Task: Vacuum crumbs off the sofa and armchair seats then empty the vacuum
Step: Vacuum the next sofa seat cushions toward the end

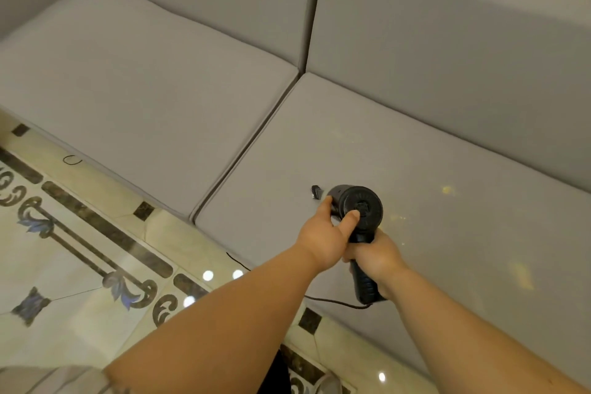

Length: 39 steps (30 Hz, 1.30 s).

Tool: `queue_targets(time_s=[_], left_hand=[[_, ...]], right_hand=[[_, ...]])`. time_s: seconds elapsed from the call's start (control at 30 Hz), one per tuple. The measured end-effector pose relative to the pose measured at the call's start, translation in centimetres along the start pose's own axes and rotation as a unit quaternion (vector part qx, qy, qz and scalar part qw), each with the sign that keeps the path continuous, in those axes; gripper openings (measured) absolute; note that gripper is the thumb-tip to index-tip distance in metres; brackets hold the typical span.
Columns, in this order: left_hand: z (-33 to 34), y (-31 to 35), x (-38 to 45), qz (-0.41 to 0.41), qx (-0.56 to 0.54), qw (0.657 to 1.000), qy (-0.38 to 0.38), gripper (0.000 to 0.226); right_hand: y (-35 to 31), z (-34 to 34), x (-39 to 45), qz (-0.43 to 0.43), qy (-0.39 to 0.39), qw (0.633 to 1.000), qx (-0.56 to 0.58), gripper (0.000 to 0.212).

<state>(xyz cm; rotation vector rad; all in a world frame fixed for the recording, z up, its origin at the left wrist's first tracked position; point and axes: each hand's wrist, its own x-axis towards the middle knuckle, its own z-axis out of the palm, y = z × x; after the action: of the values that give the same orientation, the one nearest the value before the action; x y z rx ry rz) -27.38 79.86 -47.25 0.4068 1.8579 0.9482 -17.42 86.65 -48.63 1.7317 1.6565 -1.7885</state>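
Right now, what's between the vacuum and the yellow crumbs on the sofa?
Only bare grey seat cushion, as the head view shows. The vacuum, held by both hands, sits left of the yellow crumbs, and nothing else lies on that stretch.

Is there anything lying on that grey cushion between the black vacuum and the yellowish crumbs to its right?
Nothing visible. The vacuum, held by both hands, sits over the right seat cushion, and the fabric between it and the crumbs looks bare.

The light is warm, soft and even, and it comes from above. Small round lamp reflections shine on the glossy floor. Faint yellow patches lie on the sofa seat. Shadows are weak. The picture is slightly soft, and straight lines bend near the edges.
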Motion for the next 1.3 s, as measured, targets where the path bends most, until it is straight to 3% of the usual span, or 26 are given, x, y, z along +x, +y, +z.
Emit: queue_targets(time_s=[0.27,0.43,0.73,1.07,1.3], left_hand=[[-3.1,-1.7,-2.1,0.001,-0.011,0.997,0.071,0.072],[-2.0,-4.5,-3.3,-0.015,0.015,0.999,0.033,0.074],[6.3,-3.4,-5.1,-0.015,-0.004,0.999,-0.045,0.075],[7.6,-1.5,-3.7,0.034,-0.008,0.999,0.004,0.072],[7.1,-2.5,-1.7,0.002,0.022,1.000,-0.008,0.074]], right_hand=[[-1.0,3.4,-1.1,-0.030,-0.070,0.997,-0.009,0.042],[2.9,4.0,-1.6,-0.007,-0.061,0.998,-0.022,0.045],[8.0,-3.1,-3.7,0.013,-0.008,1.000,-0.012,0.042],[6.7,-4.5,-2.0,-0.045,0.006,0.999,0.016,0.038],[7.0,-3.9,0.9,-0.014,-0.021,1.000,-0.006,0.042]])
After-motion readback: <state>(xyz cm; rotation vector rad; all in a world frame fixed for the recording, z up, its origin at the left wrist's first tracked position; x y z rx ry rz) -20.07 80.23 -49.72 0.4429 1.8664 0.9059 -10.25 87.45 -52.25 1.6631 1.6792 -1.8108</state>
